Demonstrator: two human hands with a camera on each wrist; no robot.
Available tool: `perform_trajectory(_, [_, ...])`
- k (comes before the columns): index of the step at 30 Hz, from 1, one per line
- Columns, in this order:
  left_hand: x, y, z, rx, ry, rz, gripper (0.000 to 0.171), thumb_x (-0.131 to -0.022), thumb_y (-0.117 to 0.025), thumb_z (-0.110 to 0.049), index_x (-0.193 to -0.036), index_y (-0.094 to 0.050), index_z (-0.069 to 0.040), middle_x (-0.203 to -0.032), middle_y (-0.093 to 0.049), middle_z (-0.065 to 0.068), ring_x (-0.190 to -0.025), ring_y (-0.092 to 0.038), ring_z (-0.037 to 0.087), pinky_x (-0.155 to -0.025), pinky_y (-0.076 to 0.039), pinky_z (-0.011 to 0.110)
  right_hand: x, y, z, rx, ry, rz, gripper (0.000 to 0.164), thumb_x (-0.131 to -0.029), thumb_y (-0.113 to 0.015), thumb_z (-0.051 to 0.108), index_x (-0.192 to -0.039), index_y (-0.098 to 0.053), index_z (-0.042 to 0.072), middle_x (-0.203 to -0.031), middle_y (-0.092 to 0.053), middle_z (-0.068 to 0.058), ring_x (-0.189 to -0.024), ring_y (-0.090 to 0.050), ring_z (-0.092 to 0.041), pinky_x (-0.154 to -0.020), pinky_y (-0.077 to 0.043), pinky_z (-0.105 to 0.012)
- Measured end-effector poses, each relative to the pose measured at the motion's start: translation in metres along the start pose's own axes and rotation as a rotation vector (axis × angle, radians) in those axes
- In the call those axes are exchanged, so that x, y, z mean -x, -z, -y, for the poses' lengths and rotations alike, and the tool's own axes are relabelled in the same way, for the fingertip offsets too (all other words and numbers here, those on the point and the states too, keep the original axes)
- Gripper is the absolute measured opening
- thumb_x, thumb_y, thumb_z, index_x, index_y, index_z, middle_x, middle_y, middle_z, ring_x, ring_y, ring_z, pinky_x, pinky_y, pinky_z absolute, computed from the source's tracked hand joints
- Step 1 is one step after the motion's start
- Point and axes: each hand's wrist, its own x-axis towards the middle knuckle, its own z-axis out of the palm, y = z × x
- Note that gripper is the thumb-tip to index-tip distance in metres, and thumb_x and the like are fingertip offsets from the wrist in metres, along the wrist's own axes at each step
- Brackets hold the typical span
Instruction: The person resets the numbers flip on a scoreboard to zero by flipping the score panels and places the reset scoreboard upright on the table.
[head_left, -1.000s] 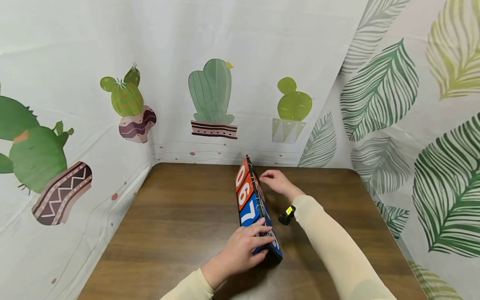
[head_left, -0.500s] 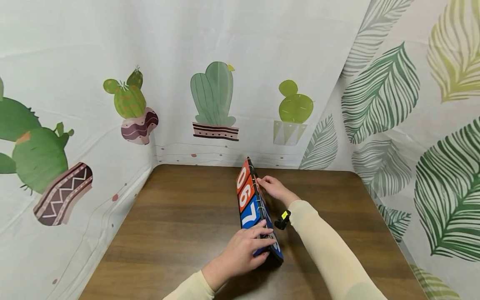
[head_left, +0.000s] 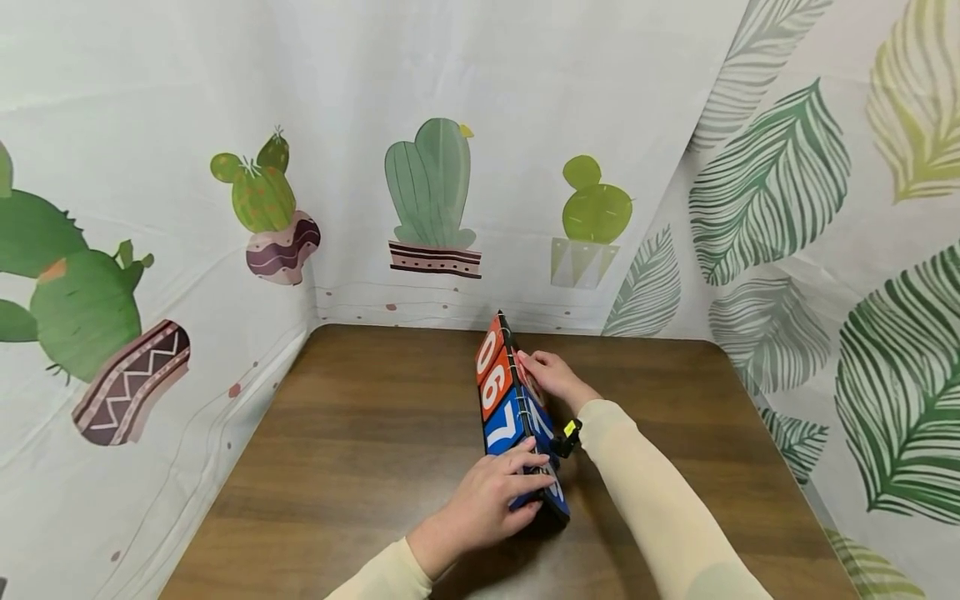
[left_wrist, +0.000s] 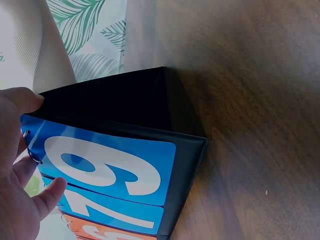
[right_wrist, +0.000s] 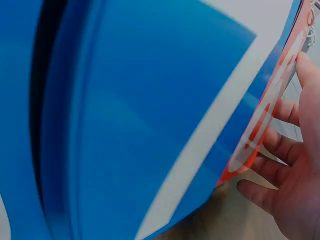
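Observation:
A tent-shaped flip scoreboard [head_left: 501, 423] stands on the table, with red and blue number cards ringed along its ridge. My left hand [head_left: 489, 498] holds its near end, the fingers over the ridge. In the left wrist view, a blue card [left_wrist: 107, 167] with a white digit hangs by that hand, and the black inside of the stand shows. At the far half of the right face, my right hand [head_left: 557, 377] pinches a red number card [right_wrist: 254, 132]. That card is lifted at a slant in the right wrist view; part of the grip is hidden.
Under the scoreboard lies a brown wooden table [head_left: 360, 433]. A white curtain [head_left: 345, 67] printed with cacti and leaves hangs behind and beside it. A small black device [head_left: 566, 439] with a yellow label sits at my right wrist, close to the blue cards.
My right hand has moved left from beside the scoreboard onto its right face and taken a red card, which now stands out from the face. My left hand stays put.

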Motion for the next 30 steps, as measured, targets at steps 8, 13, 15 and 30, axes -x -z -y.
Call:
perform_trajectory(8, [-0.002,0.001,0.001,-0.003,-0.009,-0.010,0.035,-0.089,-0.079,-0.028,-0.124,-0.076,-0.024,-0.139,-0.066,-0.002,-0.144,-0.053,0.028,-0.104,-0.055,0.041,0.001,0.013,-0.009,0.000,-0.071,-0.074,0.064,-0.087,-0.062,0.075,-0.092,-0.066,0.012,-0.096,-0.065,-0.008,-0.088,-0.061,-0.024,-0.070,-0.048,-0.028])
perform_trajectory(13, [-0.002,0.002,0.001,-0.001,-0.001,0.003,0.035,-0.090,-0.078,-0.029,-0.125,-0.075,-0.025,-0.139,-0.066,-0.003,-0.145,-0.052,0.027,-0.104,-0.055,0.041,0.002,0.024,-0.018,-0.074,-0.163,-0.070,0.062,-0.083,-0.072,0.069,-0.096,-0.066,0.009,-0.097,-0.067,-0.009,-0.085,-0.064,-0.023,-0.068,-0.054,-0.025])
perform_trajectory(15, [-0.001,0.002,0.001,0.000,0.002,0.009,0.035,-0.091,-0.078,-0.029,-0.125,-0.075,-0.025,-0.140,-0.066,-0.003,-0.145,-0.051,0.026,-0.104,-0.055,0.041,0.003,0.028,-0.023,-0.132,-0.201,-0.044,0.058,-0.084,-0.076,0.063,-0.101,-0.067,0.008,-0.099,-0.068,-0.011,-0.083,-0.065,-0.023,-0.069,-0.058,-0.027])
perform_trajectory(30, [0.001,-0.001,0.002,-0.002,-0.009,0.011,0.037,-0.092,-0.077,-0.030,-0.128,-0.073,-0.027,-0.141,-0.065,-0.003,-0.144,-0.053,0.029,-0.105,-0.055,0.044,0.003,0.028,-0.038,-0.259,-0.199,0.060,0.029,-0.096,-0.073,0.035,-0.099,-0.069,0.007,-0.102,-0.072,-0.014,-0.079,-0.069,-0.021,-0.073,-0.063,-0.033])
